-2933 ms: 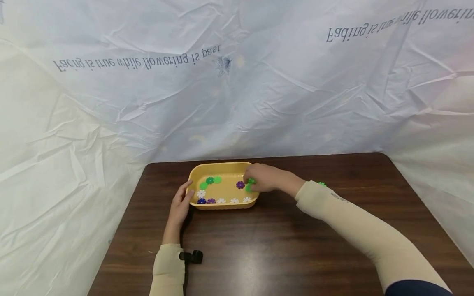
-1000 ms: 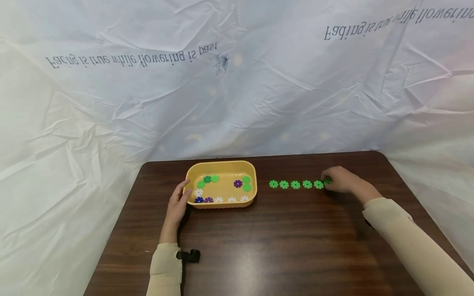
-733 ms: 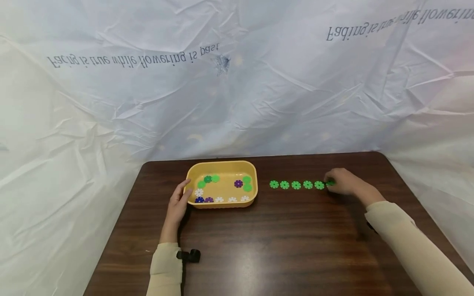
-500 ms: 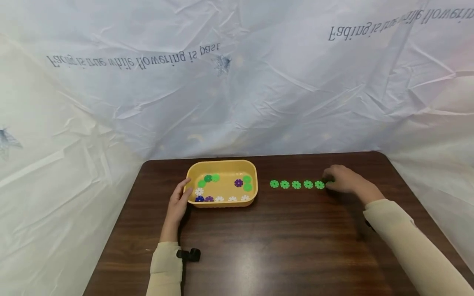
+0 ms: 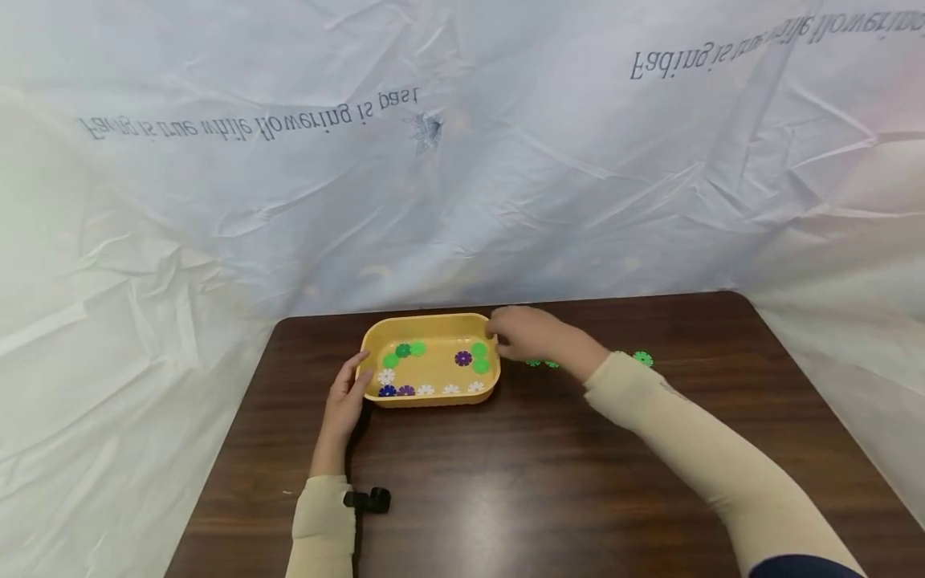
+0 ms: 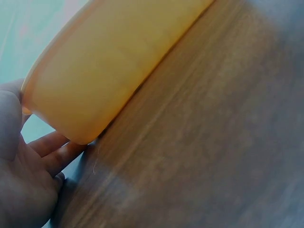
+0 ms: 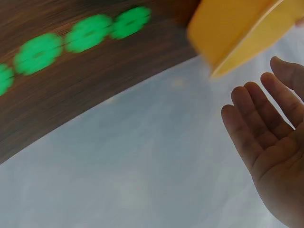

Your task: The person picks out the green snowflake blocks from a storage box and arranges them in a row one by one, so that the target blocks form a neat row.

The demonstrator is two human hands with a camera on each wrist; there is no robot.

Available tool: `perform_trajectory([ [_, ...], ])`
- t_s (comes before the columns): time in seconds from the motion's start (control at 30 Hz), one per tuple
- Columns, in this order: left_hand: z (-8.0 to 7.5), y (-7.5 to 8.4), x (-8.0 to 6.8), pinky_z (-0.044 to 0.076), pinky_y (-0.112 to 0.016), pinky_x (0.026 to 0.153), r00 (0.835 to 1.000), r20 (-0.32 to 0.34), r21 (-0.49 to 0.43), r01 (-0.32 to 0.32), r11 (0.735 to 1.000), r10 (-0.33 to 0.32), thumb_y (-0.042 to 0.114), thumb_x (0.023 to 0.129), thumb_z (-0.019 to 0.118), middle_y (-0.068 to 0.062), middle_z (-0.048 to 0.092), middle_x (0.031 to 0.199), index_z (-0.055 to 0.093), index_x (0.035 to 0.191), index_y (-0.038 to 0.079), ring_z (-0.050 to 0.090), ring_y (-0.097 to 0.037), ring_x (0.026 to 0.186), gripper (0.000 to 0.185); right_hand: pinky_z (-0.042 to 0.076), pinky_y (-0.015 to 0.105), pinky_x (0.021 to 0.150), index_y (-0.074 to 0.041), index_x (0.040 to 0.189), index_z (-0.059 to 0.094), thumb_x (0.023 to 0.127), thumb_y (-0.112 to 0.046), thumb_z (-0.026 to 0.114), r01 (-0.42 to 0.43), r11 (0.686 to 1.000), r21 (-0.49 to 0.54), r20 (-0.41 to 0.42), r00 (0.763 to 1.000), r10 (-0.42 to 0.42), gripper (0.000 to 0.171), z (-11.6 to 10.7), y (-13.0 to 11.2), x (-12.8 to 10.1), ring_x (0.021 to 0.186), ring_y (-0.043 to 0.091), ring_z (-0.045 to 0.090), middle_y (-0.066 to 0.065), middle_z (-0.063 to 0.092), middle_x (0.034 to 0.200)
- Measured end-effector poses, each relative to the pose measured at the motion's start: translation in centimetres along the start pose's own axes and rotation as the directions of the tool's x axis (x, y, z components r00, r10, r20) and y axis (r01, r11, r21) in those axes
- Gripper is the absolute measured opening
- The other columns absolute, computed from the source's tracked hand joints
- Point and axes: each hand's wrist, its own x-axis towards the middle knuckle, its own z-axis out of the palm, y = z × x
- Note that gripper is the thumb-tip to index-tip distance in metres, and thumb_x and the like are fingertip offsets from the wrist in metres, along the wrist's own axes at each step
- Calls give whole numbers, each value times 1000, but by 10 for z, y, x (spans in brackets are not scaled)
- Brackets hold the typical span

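Note:
My left hand holds the left end of a yellow plastic tub, thumb over the rim and fingers against the outside wall. In the left wrist view, fingers reach under the tub's corner. My right hand hovers at the tub's right rim; the right wrist view shows its fingers loosely extended and the palm bare. Inside the tub lie light green snowflake discs, a dark green disc, purple discs, a blue disc and several white discs.
To the tub's right, a row of green snowflake discs lies on the brown wood-grain table; my right hand and forearm hide part of it in the head view. Its right-end disc shows past the sleeve. A white printed sheet hangs behind the table.
My right hand set a green snowflake disc at the row's right end, let go, and swung left to the tub. My left hand stays on the tub.

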Motion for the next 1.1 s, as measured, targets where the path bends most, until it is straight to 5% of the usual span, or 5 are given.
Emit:
perform_trajectory([
  [0.13, 1, 14, -10, 28, -49, 113, 1000, 8, 13, -4, 1000, 4, 17, 104, 50, -11, 32, 157, 43, 147, 6, 21, -28, 147, 45, 47, 29, 68, -10, 95, 70, 95, -13, 63, -14, 1000, -4, 82, 997, 15, 7, 16, -19, 30, 76, 13, 55, 3, 65, 90],
  [0.3, 0, 16, -19, 31, -41, 112, 1000, 2, 13, 2, 1000, -2, 18, 104, 50, -9, 34, 157, 43, 147, 7, 23, -24, 146, 45, 33, 27, 58, -15, 71, 53, 99, -10, 56, -55, 987, -150, 189, 978, 83, 29, 37, -37, 51, 60, 12, 34, -2, 44, 66],
  [0.67, 0, 17, -33, 28, -49, 113, 1000, -10, 12, -3, 1000, 3, 17, 104, 50, -11, 31, 158, 43, 147, 6, 22, -27, 147, 45, 36, 27, 59, -15, 95, 68, 103, -16, 52, -42, 964, -262, 235, 966, 106, 18, 69, -51, 58, 63, 12, 43, 1, 62, 82],
  [0.83, -1, 18, -30, 30, -49, 112, 1000, -14, 26, 6, 1000, -6, 19, 104, 51, -12, 32, 158, 43, 147, 7, 25, -29, 146, 46, 36, 28, 57, -14, 91, 66, 102, -12, 51, -53, 978, -201, 248, 963, 104, 19, 68, -51, 58, 61, 13, 44, 1, 59, 77],
  [1.1, -3, -10, -17, 30, -49, 112, 999, -34, 31, 8, 999, -7, 27, 103, 53, -5, 33, 157, 47, 146, 18, 27, -24, 145, 44, 34, 27, 54, -15, 81, 62, 99, -11, 56, -73, 986, -153, 234, 966, 107, 19, 66, -51, 57, 56, 12, 39, 0, 54, 66],
])
